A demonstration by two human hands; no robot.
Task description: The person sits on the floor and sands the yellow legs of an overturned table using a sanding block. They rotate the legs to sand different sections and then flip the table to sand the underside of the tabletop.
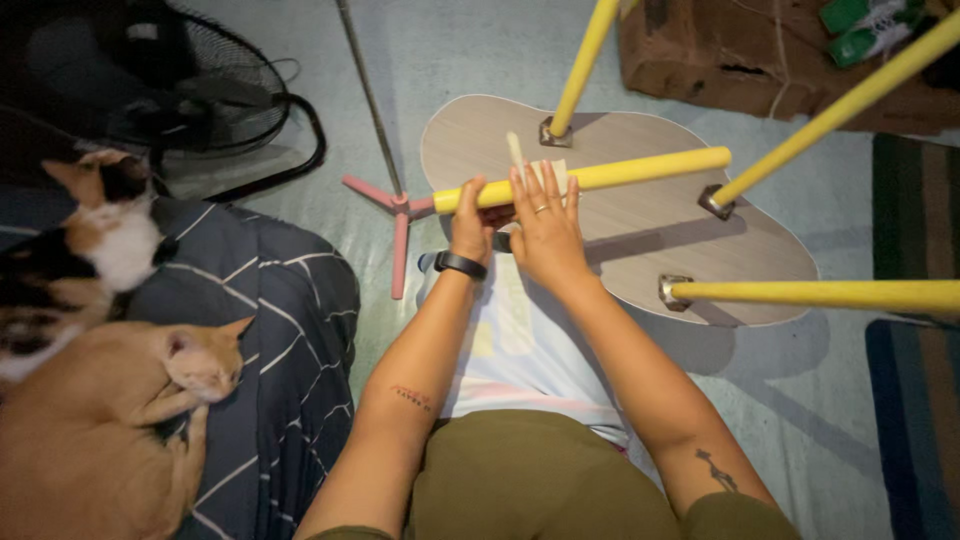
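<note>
Yellow table leg (600, 178) is held crosswise above the overturned wooden tabletop (640, 250), which lies on the floor (800, 400) with three other yellow legs (already standing in their brackets). Its near end is gripped by the left hand (470, 215), fingers curled around it; the right hand (545, 225) is laid flat against it, fingers spread. It is judged stiff, light and smooth, best grasped near the end. Two cats (110, 330) are curled on a striped cushion (270, 330) nearby.
</note>
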